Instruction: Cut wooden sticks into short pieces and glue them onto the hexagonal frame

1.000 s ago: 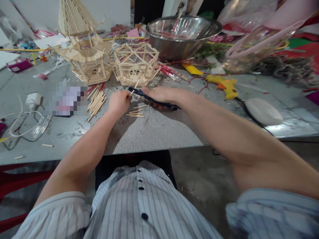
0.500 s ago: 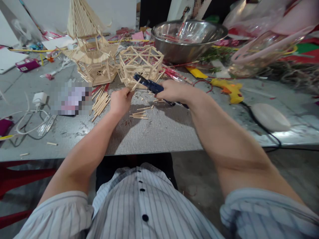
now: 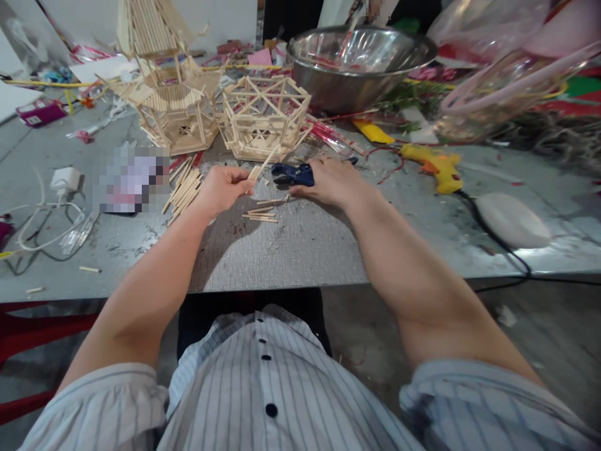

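Observation:
My left hand (image 3: 220, 186) is closed, pinching a short wooden stick (image 3: 260, 168) that points up and to the right. My right hand (image 3: 328, 181) grips dark blue cutting pliers (image 3: 291, 175), whose jaws lie just right of the stick's tip. A few cut stick pieces (image 3: 260, 213) lie on the grey table (image 3: 282, 244) below both hands. Just behind the hands stands a hexagonal frame of wooden sticks (image 3: 263, 119), and left of it a stick-built pagoda model (image 3: 164, 94).
A pile of loose sticks (image 3: 184, 191) lies left of my left hand. A yellow glue gun (image 3: 434, 166) with a black cord lies at right, a steel bowl (image 3: 359, 62) behind. A white charger and cable (image 3: 61, 188) sit at far left. Clutter fills the table's back.
My right hand has lowered the pliers from raised above the table down to the stick's tip. My left hand kept hold of the stick and shifted slightly.

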{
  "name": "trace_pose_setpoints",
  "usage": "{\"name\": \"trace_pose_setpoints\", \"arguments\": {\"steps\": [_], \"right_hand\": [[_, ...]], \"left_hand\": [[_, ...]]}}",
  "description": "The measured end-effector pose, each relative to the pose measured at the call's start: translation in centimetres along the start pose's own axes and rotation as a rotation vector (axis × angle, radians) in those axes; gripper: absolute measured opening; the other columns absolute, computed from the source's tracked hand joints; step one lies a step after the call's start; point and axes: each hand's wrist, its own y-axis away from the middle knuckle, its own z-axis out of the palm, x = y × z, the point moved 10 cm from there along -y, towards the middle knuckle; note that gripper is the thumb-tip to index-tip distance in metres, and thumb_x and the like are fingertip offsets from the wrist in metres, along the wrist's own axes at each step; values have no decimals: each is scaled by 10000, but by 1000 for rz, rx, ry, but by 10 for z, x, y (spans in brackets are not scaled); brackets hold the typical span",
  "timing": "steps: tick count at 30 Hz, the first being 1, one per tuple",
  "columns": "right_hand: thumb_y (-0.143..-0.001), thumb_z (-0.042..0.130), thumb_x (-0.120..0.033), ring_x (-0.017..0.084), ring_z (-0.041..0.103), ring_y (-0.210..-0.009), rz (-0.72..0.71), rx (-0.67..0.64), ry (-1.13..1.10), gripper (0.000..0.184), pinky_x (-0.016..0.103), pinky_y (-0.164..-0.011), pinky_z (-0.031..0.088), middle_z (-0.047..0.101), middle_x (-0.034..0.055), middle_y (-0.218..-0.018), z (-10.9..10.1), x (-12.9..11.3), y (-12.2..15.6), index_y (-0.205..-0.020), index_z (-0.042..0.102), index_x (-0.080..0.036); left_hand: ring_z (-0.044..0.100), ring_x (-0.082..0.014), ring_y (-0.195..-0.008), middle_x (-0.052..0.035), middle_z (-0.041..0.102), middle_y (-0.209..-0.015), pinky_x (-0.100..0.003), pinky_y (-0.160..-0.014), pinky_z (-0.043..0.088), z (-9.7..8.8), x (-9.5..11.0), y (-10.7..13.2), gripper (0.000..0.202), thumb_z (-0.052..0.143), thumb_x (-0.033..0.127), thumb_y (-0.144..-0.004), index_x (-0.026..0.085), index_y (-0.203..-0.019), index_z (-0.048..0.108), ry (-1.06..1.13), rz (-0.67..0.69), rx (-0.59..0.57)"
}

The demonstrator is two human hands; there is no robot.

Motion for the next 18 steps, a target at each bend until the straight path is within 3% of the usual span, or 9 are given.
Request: {"name": "trace_pose_setpoints", "arguments": {"steps": [3,7,11,15,18], "right_hand": [[-975,434,-601,411,455,-1367,-26,107,-23,691,593,-1099,338,508,259,-1456,-17,-11,6,-1450,472,-100],[-1034,261,-501,338,338,-1485,-134,277,-33,570,522,-1158,298,431,137,-1569,-52,-37,24,-1529,433,-277],[-1054,249,-442,321,273,-1527,-332,282,4,517,585,-1197,235,424,41,-1599,-59,-69,36,-1487,508,-329],[-1050,352,-423,308,418,-1429,-345,249,2,423,570,-1146,338,629,53,-1380,-48,-70,29,-1358,629,-337],[-1051,383,-431,269,575,-1224,-451,437,42,423,502,-1147,347,716,89,-1182,-52,-74,32,-1190,722,-220]], "left_hand": [[659,-120,-692,-36,730,-730,-248,-699,533,4,7,5,152,614,185,-864,176,-747,712,-33,-11,-39],[656,-128,-691,-37,722,-717,-263,-687,519,9,10,9,162,617,178,-876,177,-736,699,-32,-27,-93],[614,-123,-638,-32,682,-658,-289,-685,512,17,14,12,219,619,169,-875,173,-660,658,1,2,-178],[570,-99,-591,-8,638,-608,-265,-670,503,20,15,14,206,626,143,-862,163,-659,645,61,-11,-220],[555,-77,-566,6,623,-593,-232,-646,489,23,14,14,193,640,116,-849,145,-659,639,131,-24,-255]]}}
